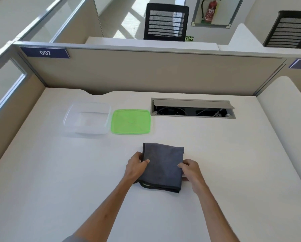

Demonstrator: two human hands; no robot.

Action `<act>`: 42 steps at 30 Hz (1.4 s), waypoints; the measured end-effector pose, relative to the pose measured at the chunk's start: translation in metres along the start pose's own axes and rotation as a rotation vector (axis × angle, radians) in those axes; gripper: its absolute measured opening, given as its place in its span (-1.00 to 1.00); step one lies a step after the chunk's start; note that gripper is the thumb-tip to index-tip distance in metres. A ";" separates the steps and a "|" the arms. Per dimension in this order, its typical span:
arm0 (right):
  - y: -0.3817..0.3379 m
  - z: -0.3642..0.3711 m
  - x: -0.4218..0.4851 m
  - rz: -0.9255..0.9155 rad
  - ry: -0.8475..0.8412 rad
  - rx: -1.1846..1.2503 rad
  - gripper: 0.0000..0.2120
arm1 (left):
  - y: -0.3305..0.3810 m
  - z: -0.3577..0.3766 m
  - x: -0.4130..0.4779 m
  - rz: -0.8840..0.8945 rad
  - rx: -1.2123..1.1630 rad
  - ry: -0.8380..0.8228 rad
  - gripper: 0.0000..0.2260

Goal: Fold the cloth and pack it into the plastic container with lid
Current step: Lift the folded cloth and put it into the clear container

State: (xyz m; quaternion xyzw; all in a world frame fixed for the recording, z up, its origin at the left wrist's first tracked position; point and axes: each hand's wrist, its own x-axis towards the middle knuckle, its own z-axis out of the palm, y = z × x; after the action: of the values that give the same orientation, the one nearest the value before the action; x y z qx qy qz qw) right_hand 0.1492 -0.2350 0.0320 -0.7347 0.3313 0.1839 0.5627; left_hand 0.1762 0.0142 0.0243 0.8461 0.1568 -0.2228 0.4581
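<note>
The grey cloth (162,167) lies folded into a thick rectangle on the white desk (59,180), near the front edge and a little right of centre, its dark-bound open edges stacked along the near side. The left hand (135,167) clasps the cloth's left edge, thumb pressed flat on top and the fingers curled around and under the side, so this grip is closed on the fabric. The right hand (189,169) pinches the right edge the same way, fingertips on top and the thumb tucked beneath, closed on the cloth too. Both forearms reach in from the bottom of the view and angle toward each other, wrists fairly straight and bare; a bit of grey sleeve (67,239) shows at the lower left. Farther back on the desk, well apart from the cloth, the clear plastic container (87,119) stands open and empty, and the green lid (130,121) lies flat just beside it on its right. Right of the lid, a cable hatch (192,107) in the desk is propped open.
</note>
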 end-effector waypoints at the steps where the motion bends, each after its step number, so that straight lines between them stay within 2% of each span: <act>1: -0.004 0.001 -0.003 -0.021 0.000 -0.001 -0.89 | -0.001 -0.006 -0.001 -0.005 -0.045 -0.016 -0.68; 7: -0.044 0.025 -0.027 -0.163 -0.007 0.034 -0.92 | -0.008 -0.066 -0.005 0.073 -0.235 -0.037 -0.73; 13: -0.111 0.089 -0.042 -0.313 -0.066 0.035 -0.88 | -0.012 -0.173 0.001 0.171 -0.319 -0.052 -0.79; 20: -0.206 0.194 -0.024 -0.441 -0.171 -0.003 -0.89 | -0.008 -0.309 0.039 0.217 -0.294 -0.016 -0.69; 25: -0.259 0.258 0.004 -0.491 -0.156 -0.003 -0.89 | -0.004 -0.375 0.087 0.241 -0.286 0.016 -0.68; 30: -0.284 0.301 0.029 -0.509 -0.074 -0.024 -0.90 | -0.009 -0.397 0.131 0.253 -0.301 0.034 -0.69; 37: -0.274 0.329 0.050 -0.510 0.020 -0.083 -0.88 | -0.028 -0.391 0.170 0.241 -0.292 0.096 -0.67; 40: -0.264 0.335 0.058 -0.509 0.051 -0.154 -0.89 | -0.037 -0.390 0.180 0.240 -0.187 0.143 -0.67; 42: -0.261 0.337 0.061 -0.519 0.086 -0.244 -0.89 | -0.040 -0.390 0.184 0.238 -0.019 0.191 -0.75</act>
State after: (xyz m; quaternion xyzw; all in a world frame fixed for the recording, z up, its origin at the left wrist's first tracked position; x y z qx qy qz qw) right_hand 0.4084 0.1058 0.0760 -0.8643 0.1311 0.0410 0.4839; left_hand 0.4052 0.3763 0.0877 0.8718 0.1003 -0.0838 0.4721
